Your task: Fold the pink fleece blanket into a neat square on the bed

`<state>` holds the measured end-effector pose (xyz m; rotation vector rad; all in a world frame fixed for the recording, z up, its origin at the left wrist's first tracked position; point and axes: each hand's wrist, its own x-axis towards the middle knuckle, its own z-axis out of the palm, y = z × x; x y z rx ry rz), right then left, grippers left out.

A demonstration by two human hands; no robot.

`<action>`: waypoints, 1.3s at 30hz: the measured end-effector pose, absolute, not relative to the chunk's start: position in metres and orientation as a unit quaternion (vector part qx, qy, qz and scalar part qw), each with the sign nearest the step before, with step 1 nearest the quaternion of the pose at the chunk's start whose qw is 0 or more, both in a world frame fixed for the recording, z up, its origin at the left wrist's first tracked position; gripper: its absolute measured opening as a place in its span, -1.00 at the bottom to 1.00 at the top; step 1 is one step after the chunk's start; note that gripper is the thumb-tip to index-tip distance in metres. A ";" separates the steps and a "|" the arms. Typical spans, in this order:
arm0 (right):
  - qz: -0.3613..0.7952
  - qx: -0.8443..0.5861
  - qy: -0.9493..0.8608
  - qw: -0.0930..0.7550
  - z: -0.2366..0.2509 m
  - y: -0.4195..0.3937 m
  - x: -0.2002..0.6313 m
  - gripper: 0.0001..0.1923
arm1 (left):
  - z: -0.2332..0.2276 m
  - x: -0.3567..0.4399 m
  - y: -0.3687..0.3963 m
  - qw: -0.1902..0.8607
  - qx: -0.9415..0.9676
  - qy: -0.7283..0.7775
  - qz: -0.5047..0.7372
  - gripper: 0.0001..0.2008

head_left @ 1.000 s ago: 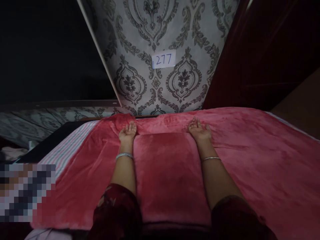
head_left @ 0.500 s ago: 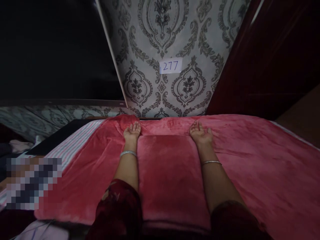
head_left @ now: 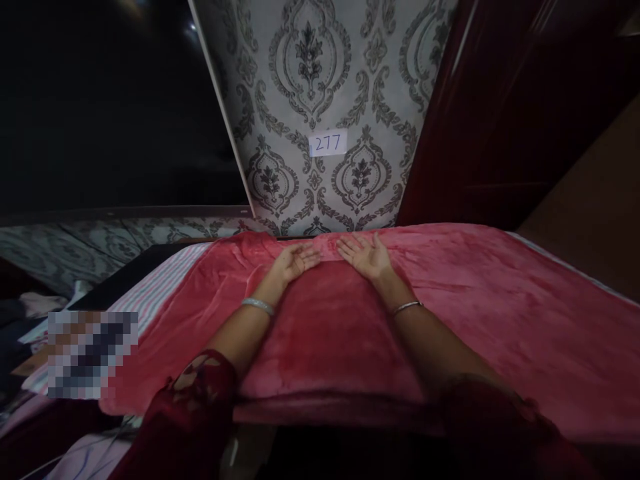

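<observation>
A folded pink-red plush blanket (head_left: 340,327) lies between my forearms, on top of a spread plush cloth of the same colour (head_left: 495,320). My left hand (head_left: 299,261) is palm up with its fingers apart, at the far left corner of the folded piece. Near its far right corner is my right hand (head_left: 366,255), palm up and fingers spread. Neither hand grips anything. A band circles each wrist. Whether the backs of my hands touch the plush fabric, I cannot tell.
A large dark screen (head_left: 110,107) stands at the left. Patterned wallpaper with a paper label reading 277 (head_left: 328,143) is behind, and a dark red glossy panel (head_left: 480,120) rises at the right. Striped cloth (head_left: 165,273) shows under the plush at left.
Both hands have moved inward, from beside the folded blanket to over its far edge, closer together. The view has shifted slightly, showing more of the near edge.
</observation>
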<state>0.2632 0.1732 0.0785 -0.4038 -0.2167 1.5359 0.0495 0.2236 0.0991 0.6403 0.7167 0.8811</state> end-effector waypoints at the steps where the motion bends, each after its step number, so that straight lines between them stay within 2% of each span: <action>1: 0.697 -0.184 -0.101 0.685 0.075 0.169 0.261 -0.48 | 0.095 0.049 0.215 0.798 0.315 0.339 0.386 -0.68; 8: 0.729 -0.202 -0.214 0.618 0.056 0.116 0.254 -0.50 | 0.075 0.024 0.167 0.832 0.373 0.265 0.313 -0.77; 15: 0.790 -0.209 -0.306 0.489 0.044 0.029 0.244 -0.44 | 0.053 -0.008 0.096 0.873 0.410 0.184 0.192 -0.66; 21: 0.794 -0.272 -0.289 0.460 0.048 -0.042 0.248 -0.55 | 0.064 -0.041 0.031 0.845 0.414 0.259 0.218 -0.68; 25: 0.790 -0.320 -0.289 0.436 0.057 -0.063 0.264 -0.61 | 0.081 -0.066 0.018 0.833 0.366 0.332 0.248 -0.61; 28: 0.762 -0.326 -0.275 0.488 0.084 -0.046 0.279 -0.64 | 0.113 -0.072 0.034 0.818 0.328 0.344 0.323 -0.58; 31: 0.688 -0.259 -0.232 0.637 0.121 0.002 0.288 -0.70 | 0.158 -0.053 0.068 0.790 0.246 0.279 0.488 -0.61; 33: 0.651 -0.207 -0.193 0.705 0.141 0.045 0.288 -0.73 | 0.186 -0.028 0.098 0.772 0.221 0.233 0.549 -0.64; 36: 0.612 -0.215 -0.096 0.755 0.157 0.112 0.279 -0.69 | 0.209 0.017 0.146 0.748 0.232 0.197 0.590 -0.68; 39: 0.566 -0.263 -0.011 0.781 0.157 0.169 0.263 -0.67 | 0.207 0.062 0.190 0.736 0.179 0.221 0.614 -0.68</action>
